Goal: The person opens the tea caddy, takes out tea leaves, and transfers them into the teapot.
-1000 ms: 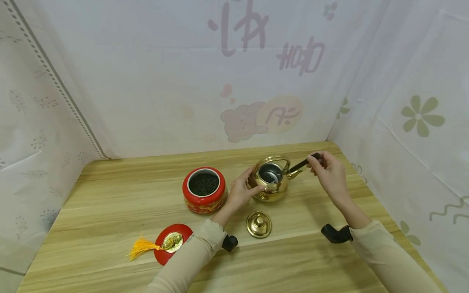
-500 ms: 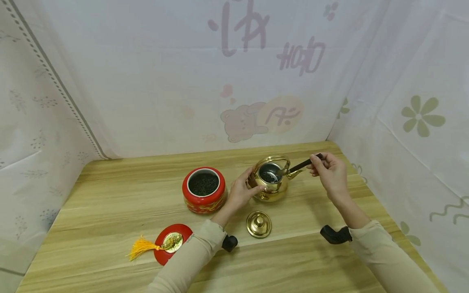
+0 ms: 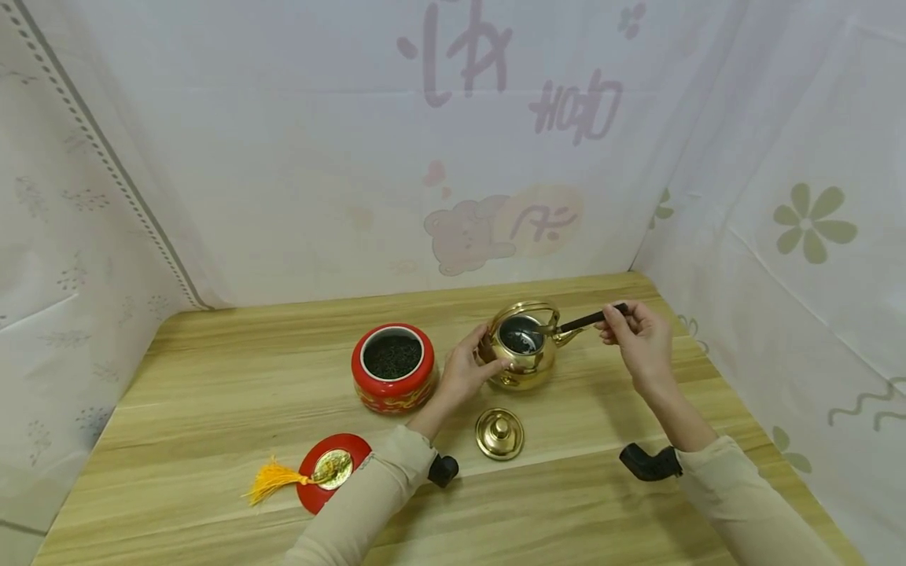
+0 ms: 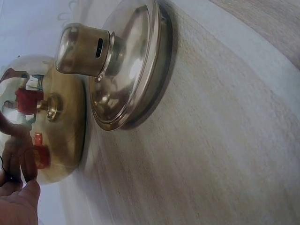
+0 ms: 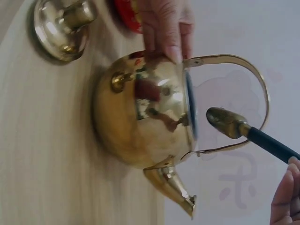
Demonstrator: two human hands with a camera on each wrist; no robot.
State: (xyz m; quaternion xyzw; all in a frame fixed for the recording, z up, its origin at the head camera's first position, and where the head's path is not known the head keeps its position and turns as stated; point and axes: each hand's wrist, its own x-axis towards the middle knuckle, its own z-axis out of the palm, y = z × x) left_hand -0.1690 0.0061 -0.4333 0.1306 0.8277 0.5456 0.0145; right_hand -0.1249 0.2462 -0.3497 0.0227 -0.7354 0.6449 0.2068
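A gold teapot (image 3: 527, 373) stands on the wooden table, uncovered, its arched handle upright and spout to the right. My left hand (image 3: 467, 368) holds its left side, thumb in front and fingers toward the back. My right hand (image 3: 646, 342) pinches the dark handle of a small tea scoop (image 5: 272, 143). In the right wrist view, the scoop's metal bowl (image 5: 227, 122) reaches under the arched handle, just outside the pot's mouth, with small dark bits on it. Dark bits also show inside the pot. The teapot's gold lid (image 4: 126, 70) lies in front of it, knob up.
Left of the teapot, a red canister (image 3: 396, 399) with a gold pattern holds dark tea leaves. Its red lid (image 3: 309, 464) with a yellow tassel (image 3: 272, 481) lies at the front left, partly behind my left sleeve. Patterned cloth (image 3: 318, 157) surrounds the table.
My right hand has shifted slightly right and down, and the scoop lies flatter over the teapot's mouth. My left hand keeps its hold on the teapot.
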